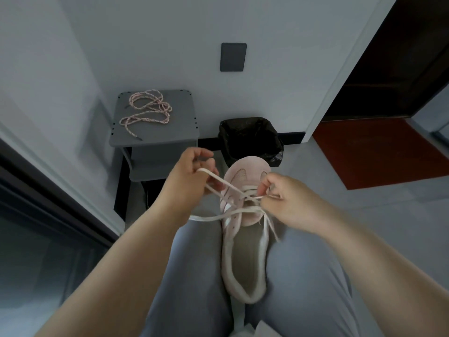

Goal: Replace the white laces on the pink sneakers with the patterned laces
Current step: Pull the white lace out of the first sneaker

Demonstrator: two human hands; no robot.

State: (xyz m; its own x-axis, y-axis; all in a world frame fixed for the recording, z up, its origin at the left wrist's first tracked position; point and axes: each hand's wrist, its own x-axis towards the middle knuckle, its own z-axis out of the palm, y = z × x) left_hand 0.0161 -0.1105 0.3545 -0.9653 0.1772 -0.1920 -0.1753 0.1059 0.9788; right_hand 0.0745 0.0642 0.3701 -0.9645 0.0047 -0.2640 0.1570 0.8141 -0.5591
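A pink sneaker (245,239) lies between my knees, toe pointing away from me. Its white lace (218,216) is partly pulled out and hangs loose across the tongue. My left hand (192,176) holds a loop of that lace up and to the left of the shoe. My right hand (284,198) pinches the lace at the eyelets on the shoe's right side. The patterned laces (148,110), pink and white, lie coiled on a grey stool ahead on the left.
The grey stool (177,132) stands against the wall. A black-lined waste bin (250,139) sits just beyond the shoe's toe. A red mat (379,152) lies at a doorway on the right. My legs in grey trousers (303,276) fill the lower view.
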